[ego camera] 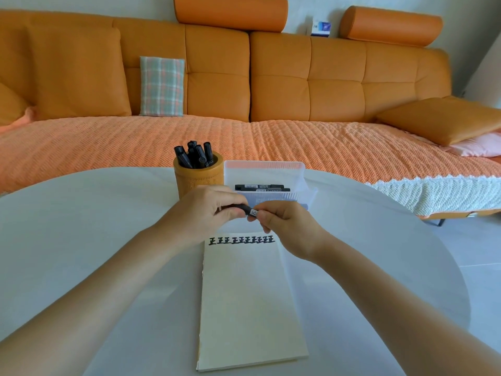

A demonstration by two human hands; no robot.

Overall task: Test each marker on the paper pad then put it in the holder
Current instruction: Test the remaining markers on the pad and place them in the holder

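Note:
A cream paper pad [249, 302] lies lengthwise on the white table [81, 240], with a row of black test marks [241, 240] along its far edge. Above that edge both hands grip one black marker [250, 211] held level: my left hand [214, 210] closes on its left part, my right hand [284, 226] on its right part. Behind the hands stands an orange round holder [196, 180] with several black markers [193, 156] upright in it. To its right a clear plastic box [271, 183] holds two more black markers [261, 188].
The round table's edge curves away at right, with grey floor [474, 253] beyond it. Behind the table runs an orange sofa [244, 85] with a woven cover, a plaid cushion [161, 86] and loose pillows.

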